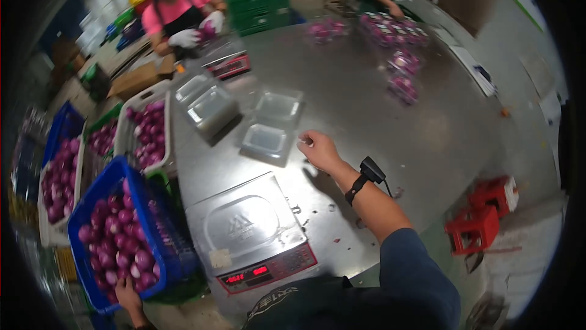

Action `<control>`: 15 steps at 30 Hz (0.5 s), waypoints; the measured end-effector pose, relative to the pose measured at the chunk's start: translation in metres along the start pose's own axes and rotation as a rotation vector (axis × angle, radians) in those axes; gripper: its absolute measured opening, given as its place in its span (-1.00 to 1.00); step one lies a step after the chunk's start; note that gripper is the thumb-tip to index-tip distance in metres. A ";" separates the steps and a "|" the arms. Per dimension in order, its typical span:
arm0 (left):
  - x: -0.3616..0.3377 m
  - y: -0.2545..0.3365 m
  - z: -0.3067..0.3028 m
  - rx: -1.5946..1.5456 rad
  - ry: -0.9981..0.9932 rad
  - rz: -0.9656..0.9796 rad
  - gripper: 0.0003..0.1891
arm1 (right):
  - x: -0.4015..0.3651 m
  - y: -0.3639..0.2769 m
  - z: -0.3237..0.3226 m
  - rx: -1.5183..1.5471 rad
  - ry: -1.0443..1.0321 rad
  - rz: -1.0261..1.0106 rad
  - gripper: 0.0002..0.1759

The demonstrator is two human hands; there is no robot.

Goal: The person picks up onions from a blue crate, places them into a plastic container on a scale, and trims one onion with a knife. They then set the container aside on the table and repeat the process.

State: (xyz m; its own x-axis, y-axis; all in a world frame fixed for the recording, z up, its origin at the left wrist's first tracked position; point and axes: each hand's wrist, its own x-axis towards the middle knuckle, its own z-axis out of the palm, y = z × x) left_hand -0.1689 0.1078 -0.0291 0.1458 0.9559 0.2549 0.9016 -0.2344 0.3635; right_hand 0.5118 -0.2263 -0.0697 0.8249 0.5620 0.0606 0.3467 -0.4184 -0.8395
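My left hand [127, 298] reaches into the near end of a blue basket [166, 241] full of red onions [116, 232]. Its fingers curl against an onion there, partly out of sight. Over the steel table, my right hand [318, 152] is closed with bent fingers, just right of an open clear plastic container [266, 142]. Whatever sits at its fingertips is too small to make out. A wrist strap with a small black device [371, 171] is on that arm. Nearer me lies a weighing scale [244, 223] with a bare pan and lit red digits.
Another clear container [278, 107] and a container stack [210, 110] lie beyond. Packed onions [394, 31] sit at the far right. Across the table a person [183, 15] in gloves holds onions by a second scale [229, 64]. Onion crates [146, 131] line the left; red stools [473, 229] stand right.
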 end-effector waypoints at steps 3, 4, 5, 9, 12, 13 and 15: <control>-0.007 0.051 -0.022 0.022 -0.122 -0.097 -0.56 | 0.023 -0.035 0.056 -0.116 -0.085 -0.276 -0.68; -0.005 0.058 -0.029 0.093 -0.196 -0.136 -0.55 | 0.029 -0.036 0.074 -0.109 -0.118 -0.298 -0.68; 0.005 0.011 -0.012 0.124 -0.197 -0.101 -0.51 | 0.037 -0.035 0.091 -0.339 -0.176 -0.423 -0.69; -0.011 0.072 -0.036 0.212 -0.184 -0.120 -0.51 | 0.075 0.005 0.155 -0.797 -0.549 -0.567 -0.74; -0.010 0.083 -0.041 0.233 -0.216 -0.164 -0.51 | 0.071 -0.003 0.150 -0.736 -0.421 -0.343 -0.70; -0.008 0.084 -0.042 0.252 -0.245 -0.205 -0.52 | 0.066 -0.011 0.146 -0.688 -0.366 -0.321 -0.68; -0.008 0.091 -0.047 0.219 -0.228 -0.201 -0.55 | 0.064 -0.013 0.143 -0.649 -0.290 -0.335 -0.76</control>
State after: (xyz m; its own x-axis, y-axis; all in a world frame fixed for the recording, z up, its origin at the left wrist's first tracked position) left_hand -0.1075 0.0708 0.0440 0.0219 0.9996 -0.0170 0.9836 -0.0185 0.1792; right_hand 0.4961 -0.0832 -0.1316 0.5118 0.8583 0.0367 0.8217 -0.4766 -0.3125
